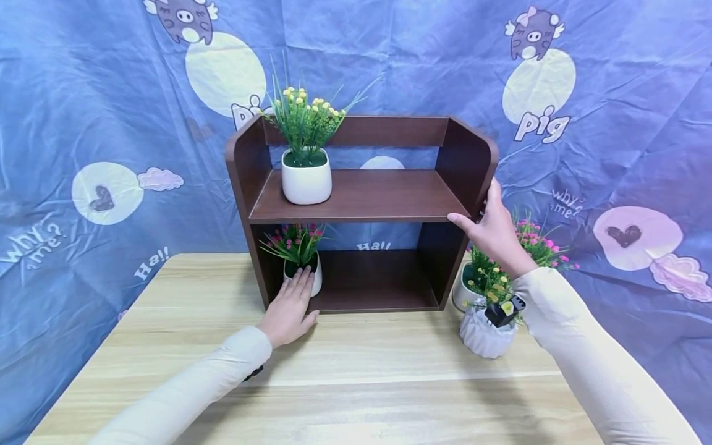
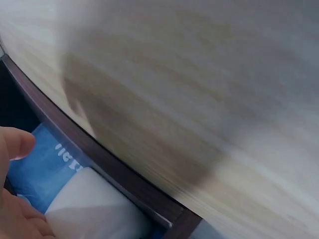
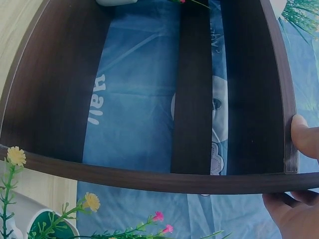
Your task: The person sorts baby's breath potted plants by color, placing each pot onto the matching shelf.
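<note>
A dark brown two-tier shelf [image 1: 361, 204] stands on the table. My left hand [image 1: 288, 314] reaches to the lower left compartment, its straight fingers against the front of a white pot with pink flowers [image 1: 316, 281]. The left wrist view shows that white pot [image 2: 94, 206] beside the palm and the thumb [image 2: 19, 143]. With my right hand [image 1: 497, 235] I hold the shelf's right side panel, the thumb at the front edge and the other fingers on the outer face. On the upper tier, at the left, sits a white pot with yellow flowers [image 1: 307, 179].
Right of the shelf, on the wooden table [image 1: 356, 371], stand a ribbed white pot with yellow flowers [image 1: 486, 334] and, behind it, a white pot [image 1: 463, 295] near pink flowers. A blue patterned cloth [image 1: 411, 62] hangs behind.
</note>
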### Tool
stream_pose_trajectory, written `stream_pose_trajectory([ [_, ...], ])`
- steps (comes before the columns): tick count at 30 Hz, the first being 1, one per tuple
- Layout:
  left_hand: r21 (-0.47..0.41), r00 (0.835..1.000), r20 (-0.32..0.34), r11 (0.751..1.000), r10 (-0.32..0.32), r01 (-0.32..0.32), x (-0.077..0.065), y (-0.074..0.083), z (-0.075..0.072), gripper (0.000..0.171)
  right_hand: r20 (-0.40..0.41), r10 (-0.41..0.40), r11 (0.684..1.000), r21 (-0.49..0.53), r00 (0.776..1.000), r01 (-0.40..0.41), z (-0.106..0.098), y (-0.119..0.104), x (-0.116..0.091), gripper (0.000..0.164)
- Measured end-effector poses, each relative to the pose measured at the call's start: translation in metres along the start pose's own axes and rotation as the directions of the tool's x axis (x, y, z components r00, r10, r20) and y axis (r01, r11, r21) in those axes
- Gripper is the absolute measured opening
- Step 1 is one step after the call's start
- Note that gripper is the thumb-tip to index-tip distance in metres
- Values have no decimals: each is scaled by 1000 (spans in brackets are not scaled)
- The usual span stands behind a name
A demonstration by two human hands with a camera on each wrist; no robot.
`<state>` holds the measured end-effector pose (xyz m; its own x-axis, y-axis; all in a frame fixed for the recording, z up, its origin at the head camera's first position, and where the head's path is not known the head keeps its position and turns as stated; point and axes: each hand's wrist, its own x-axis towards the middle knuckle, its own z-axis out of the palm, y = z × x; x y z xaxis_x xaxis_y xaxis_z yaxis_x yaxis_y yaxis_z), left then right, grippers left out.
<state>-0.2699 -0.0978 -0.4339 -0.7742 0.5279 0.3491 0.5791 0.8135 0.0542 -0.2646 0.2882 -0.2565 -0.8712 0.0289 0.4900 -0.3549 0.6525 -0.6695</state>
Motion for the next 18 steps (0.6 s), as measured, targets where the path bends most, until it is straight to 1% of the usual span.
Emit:
stream_pose_trajectory([
  [7, -32, 1000, -7, 999, 24, -24, -3, -4, -3, 77, 4, -2, 1000, 0, 1000, 2, -1, 0, 0, 95],
  [18, -39, 1000, -9, 999, 7, -8, -3, -4, 1, 78, 0, -3, 1000, -2, 1000, 3, 0, 0, 0, 94],
])
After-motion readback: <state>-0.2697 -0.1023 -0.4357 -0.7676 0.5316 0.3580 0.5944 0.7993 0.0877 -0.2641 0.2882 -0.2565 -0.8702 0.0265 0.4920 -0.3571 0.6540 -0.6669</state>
